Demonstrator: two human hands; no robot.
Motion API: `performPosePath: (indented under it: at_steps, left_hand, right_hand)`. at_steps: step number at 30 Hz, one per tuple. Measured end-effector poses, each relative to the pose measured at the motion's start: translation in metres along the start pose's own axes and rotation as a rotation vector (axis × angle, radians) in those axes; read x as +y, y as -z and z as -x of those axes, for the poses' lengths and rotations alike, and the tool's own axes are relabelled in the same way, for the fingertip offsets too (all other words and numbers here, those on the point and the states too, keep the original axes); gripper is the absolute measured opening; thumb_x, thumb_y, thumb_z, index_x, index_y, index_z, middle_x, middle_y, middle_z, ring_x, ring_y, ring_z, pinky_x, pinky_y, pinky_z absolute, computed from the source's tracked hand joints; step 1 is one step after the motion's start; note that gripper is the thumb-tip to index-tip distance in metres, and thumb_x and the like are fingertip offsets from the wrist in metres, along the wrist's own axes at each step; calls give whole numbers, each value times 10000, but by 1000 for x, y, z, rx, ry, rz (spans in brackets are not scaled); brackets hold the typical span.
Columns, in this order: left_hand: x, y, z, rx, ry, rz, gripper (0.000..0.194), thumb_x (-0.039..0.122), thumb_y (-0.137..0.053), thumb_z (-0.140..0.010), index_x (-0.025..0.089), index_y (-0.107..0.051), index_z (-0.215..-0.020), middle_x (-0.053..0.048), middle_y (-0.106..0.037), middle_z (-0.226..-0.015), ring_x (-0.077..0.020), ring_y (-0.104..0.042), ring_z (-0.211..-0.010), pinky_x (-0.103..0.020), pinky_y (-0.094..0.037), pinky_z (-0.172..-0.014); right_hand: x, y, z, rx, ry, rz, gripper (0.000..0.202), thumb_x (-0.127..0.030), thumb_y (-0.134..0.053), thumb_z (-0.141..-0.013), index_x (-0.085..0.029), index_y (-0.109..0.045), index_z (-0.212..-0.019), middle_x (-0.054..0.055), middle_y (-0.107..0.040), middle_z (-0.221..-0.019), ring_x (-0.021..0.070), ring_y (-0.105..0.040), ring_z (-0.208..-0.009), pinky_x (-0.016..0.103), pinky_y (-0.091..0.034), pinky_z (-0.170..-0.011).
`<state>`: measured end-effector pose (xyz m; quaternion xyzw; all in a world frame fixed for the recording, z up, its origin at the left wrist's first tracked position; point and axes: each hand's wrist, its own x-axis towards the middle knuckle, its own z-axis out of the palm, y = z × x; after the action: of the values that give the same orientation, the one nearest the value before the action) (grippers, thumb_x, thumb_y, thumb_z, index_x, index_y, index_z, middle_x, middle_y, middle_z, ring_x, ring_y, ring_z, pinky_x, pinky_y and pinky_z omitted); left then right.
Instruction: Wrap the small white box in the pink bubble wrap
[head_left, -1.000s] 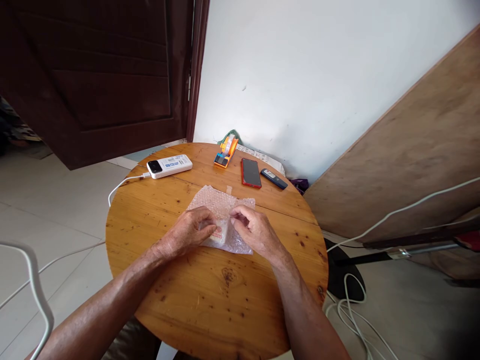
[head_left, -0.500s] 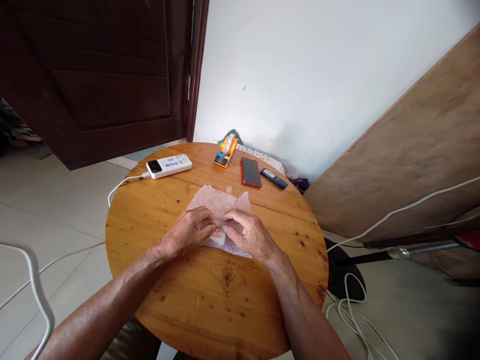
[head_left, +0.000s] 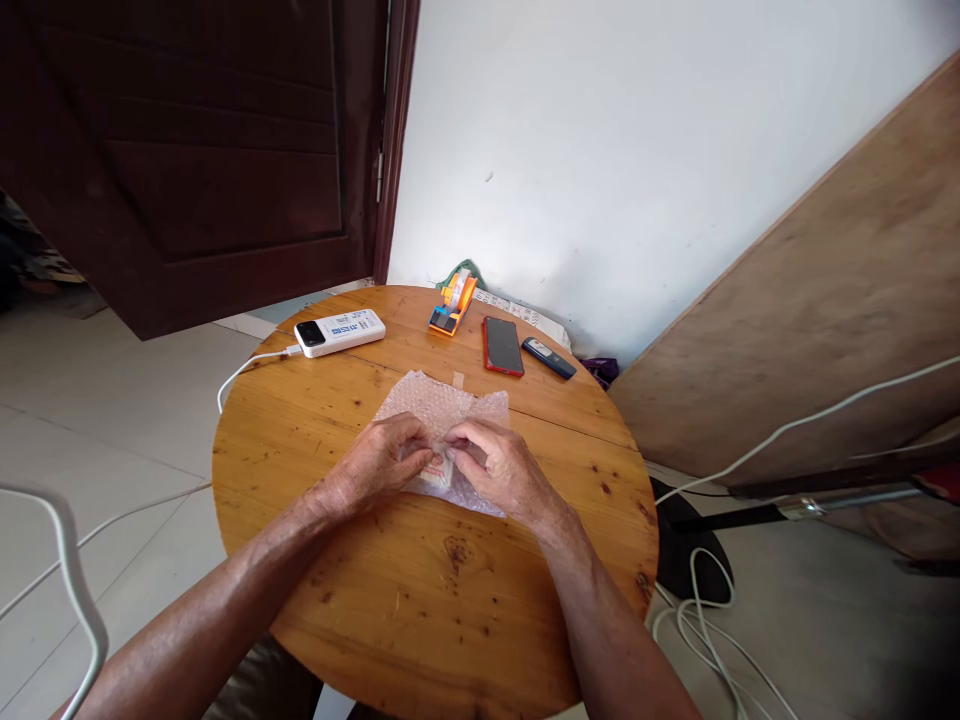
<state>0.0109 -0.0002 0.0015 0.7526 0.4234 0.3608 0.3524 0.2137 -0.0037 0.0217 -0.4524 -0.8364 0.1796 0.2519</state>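
Note:
A sheet of bubble wrap [head_left: 426,393] lies on the round wooden table [head_left: 360,610], with a small pale item [head_left: 436,468] showing partly under or within it. My left hand [head_left: 382,455] pinches the wrap from the left, thumb and forefinger together. From the right, my right hand [head_left: 499,465] pinches it too, its fingertips close to those of the left. The fingers and the folds hide most of the pale item, so its kind cannot be made out. A short strip of tape [head_left: 458,380] sits at the wrap's far edge.
Farther back stand an orange tape dispenser [head_left: 453,302], a phone in a red case [head_left: 502,346] and a dark handheld device [head_left: 548,357]. At the left lies a white power bank [head_left: 341,332] with a cable plugged in. Cables [head_left: 705,620] coil on the floor at right.
The right far corner of the bubble wrap has spread outward and lies flatter. Both hands stay nearly in place, still pinching.

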Motion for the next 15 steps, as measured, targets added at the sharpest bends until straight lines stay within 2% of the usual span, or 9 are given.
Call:
performPosePath:
  at_steps: [12,15]
  left_hand:
    - [1,0,0,8,-4,-12,99,230,-589,-839,181,-636,-767,0,-650,-779,-133,-575,-743,-241,-425,-689]
    - [0,0,0,7,-9,-13,90,224,-584,-836,185,-633,-771,0,-652,-779,-136,-578,-744,-241,-428,-686]
  right_hand:
    - [-3,2,0,8,-11,24,175,-93,-511,-867,-218,-633,-887,23,-692,-851,160,-629,-783,277,-463,-723]
    - [-2,2,-1,69,3,12,185,-81,-511,-840,-216,-625,-895,38,-686,-883,173,-633,-824,293,-480,-753]
